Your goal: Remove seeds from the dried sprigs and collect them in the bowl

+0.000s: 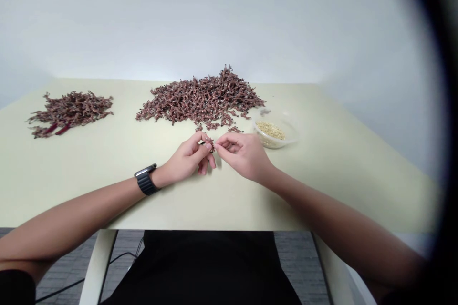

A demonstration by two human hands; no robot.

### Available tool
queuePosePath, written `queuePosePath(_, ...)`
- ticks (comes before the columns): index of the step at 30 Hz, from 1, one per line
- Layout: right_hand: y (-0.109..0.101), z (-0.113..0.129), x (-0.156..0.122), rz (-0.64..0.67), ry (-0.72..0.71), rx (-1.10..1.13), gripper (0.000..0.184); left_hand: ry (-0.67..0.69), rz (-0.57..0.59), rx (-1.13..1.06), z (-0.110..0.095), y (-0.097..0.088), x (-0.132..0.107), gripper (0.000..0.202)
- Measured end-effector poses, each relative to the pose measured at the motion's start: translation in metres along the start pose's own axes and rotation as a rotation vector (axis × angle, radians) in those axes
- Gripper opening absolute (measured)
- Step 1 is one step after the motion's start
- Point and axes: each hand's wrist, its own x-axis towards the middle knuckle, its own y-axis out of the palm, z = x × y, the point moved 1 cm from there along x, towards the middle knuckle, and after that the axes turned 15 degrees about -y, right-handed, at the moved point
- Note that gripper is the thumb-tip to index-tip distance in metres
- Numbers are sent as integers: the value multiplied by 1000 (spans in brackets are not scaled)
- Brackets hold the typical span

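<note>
My left hand (189, 156) and my right hand (243, 153) meet over the middle of the pale table (107, 171), fingertips pinched together on one small dried reddish-brown pod (212, 145). Both hands are closed in a pinch on it. A black watch (146, 180) sits on my left wrist. Just behind the hands lies a large heap of the same dried pods (202, 99). A clear bowl (275, 132) holding pale seeds stands right of my right hand.
A smaller heap of dried pods (69, 110), with a couple of red stalks in it, lies at the far left of the table. A few loose pods lie between the big heap and my hands. A plain white wall rises behind the table.
</note>
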Motion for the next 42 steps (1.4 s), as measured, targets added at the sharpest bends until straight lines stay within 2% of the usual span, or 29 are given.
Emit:
queuePosePath(8, -1, 2, 0, 18, -10, -12, 14, -1, -2, 39, 1, 0, 0, 29)
queuePosePath(20, -3, 3, 1, 95, -5, -20, 15, 44, -84, 226, 3, 1, -2, 26)
queuePosePath(28, -4, -4, 2, 108, 97, 99, 13, 142, -173, 542, -2, -5, -5, 18)
queuePosePath(31, -4, -3, 2, 110, 108, 93, 15, 155, -188, 595, -3, -5, -6, 17)
queuePosePath(35, -2, -3, 0, 102, 86, 58, 16, 119, -165, 461, -1, -3, -4, 20)
queuePosePath(39, -2, -1, 1, 77, 18, -52, 16, -1, -46, 177, 2, 0, 0, 28)
queuePosePath(42, -3, 1, 3, 80, -62, -160, 14, -53, 10, 52, 2, 1, 1, 30)
